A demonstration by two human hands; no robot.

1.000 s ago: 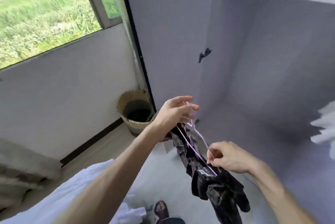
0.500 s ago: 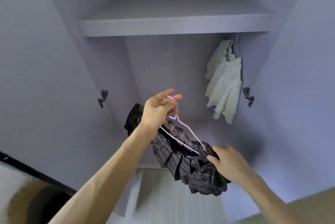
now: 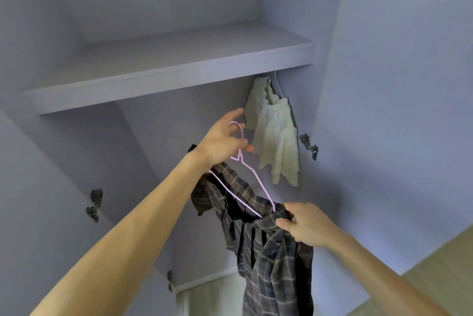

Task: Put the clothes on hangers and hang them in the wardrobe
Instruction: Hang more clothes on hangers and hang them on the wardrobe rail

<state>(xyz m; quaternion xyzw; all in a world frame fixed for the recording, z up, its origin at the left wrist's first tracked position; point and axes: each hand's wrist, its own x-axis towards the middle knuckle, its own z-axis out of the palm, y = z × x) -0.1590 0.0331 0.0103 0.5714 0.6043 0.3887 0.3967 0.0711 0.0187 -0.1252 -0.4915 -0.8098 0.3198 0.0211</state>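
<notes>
A dark plaid garment (image 3: 268, 251) hangs on a thin pink wire hanger (image 3: 252, 175) inside the open grey wardrobe. My left hand (image 3: 225, 139) holds the hanger by its neck just under the hook, raised below the shelf (image 3: 166, 72). My right hand (image 3: 304, 226) grips the garment's fabric at the hanger's lower right end. A cream garment (image 3: 273, 136) hangs at the right under the shelf; its hanger and the rail are hidden by the shelf edge.
Dark door hinges sit on the left wall (image 3: 94, 203) and the right wall (image 3: 309, 147) of the wardrobe. The open right door (image 3: 396, 85) fills the right side. Pale floor (image 3: 422, 277) shows at the lower right.
My view swung from the window and basket up into the wardrobe. Both hands lifted the hanger with the plaid garment higher, toward the shelf and the cream garment.
</notes>
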